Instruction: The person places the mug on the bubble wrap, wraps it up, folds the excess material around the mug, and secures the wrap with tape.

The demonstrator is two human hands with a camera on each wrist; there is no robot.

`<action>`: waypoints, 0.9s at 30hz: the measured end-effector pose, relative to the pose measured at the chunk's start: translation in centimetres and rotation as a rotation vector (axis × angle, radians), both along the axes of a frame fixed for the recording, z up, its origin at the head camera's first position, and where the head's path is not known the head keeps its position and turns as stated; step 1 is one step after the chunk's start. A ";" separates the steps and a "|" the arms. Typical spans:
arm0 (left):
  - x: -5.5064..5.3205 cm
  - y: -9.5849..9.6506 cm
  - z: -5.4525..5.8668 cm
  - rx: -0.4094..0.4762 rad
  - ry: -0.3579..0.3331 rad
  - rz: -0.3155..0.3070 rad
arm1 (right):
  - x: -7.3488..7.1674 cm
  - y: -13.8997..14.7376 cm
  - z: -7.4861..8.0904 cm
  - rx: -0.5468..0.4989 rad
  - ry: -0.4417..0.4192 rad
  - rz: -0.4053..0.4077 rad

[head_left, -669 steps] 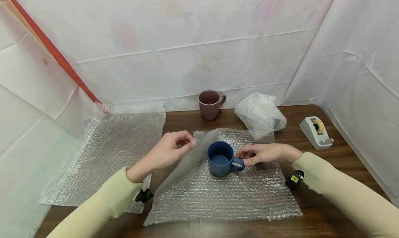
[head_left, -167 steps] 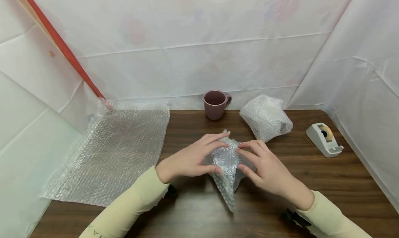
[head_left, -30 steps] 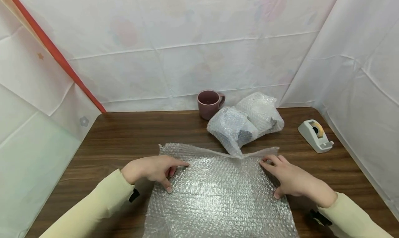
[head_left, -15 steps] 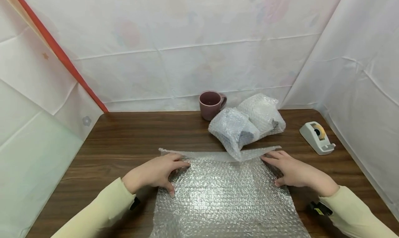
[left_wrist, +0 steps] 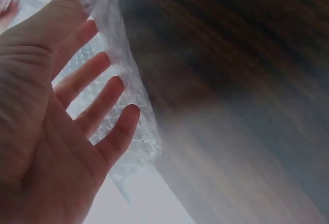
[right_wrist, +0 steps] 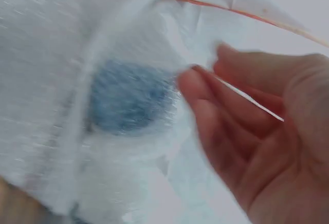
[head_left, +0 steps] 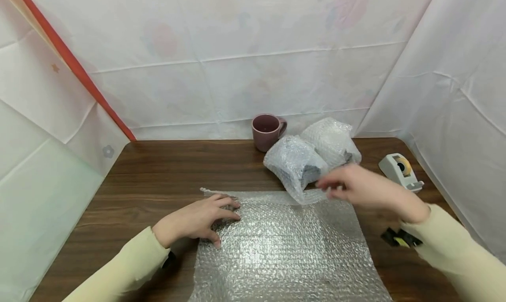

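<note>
A sheet of bubble wrap (head_left: 284,245) lies flat across the front of the table, its far edge curled up. My left hand (head_left: 197,218) rests with spread fingers on the sheet's left side; the left wrist view shows its fingers (left_wrist: 95,111) against the plastic. Blurred by motion, my right hand (head_left: 361,187) is over the sheet's far right corner, fingers loosely bent and holding nothing. Just beyond its fingertips sits a bubble-wrapped mug (head_left: 294,161), its blue (right_wrist: 133,98) showing through in the right wrist view. The bundle overlaps the sheet's far edge.
Another bubble-wrapped bundle (head_left: 330,139) stands against the first, behind it. An unwrapped mauve mug (head_left: 265,132) is at the back of the wooden table (head_left: 166,170). At the right is a white tape dispenser (head_left: 397,170). White cloth (head_left: 237,73) hangs behind.
The blue mug was wrapped, then set beside the other bundle. The left-hand sheet now lies in front. Just now my right hand lifted off it and moved leftward; my left stayed.
</note>
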State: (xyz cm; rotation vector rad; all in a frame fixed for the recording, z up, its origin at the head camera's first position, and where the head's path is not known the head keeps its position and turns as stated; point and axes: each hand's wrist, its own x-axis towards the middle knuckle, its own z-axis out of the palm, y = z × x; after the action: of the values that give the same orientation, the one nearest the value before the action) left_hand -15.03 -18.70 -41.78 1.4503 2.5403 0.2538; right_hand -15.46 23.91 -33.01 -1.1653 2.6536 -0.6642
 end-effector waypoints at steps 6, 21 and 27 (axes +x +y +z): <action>0.0 -0.2 -0.2 -0.010 -0.008 0.024 | -6.4 -3.6 2.1 -0.074 0.145 -0.125; 0.7 -0.4 -0.3 0.008 -0.015 0.027 | -18.2 -10.5 1.9 0.263 0.000 -0.224; 1.0 -0.5 -0.4 0.004 -0.008 0.026 | -18.7 -12.9 1.6 0.294 -0.142 -0.282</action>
State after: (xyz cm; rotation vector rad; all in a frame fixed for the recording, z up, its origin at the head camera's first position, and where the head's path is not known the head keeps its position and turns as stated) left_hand -14.00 -19.23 -42.14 1.4162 2.5553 0.2686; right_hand -34.19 10.99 -31.42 -0.6513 2.6981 -0.3611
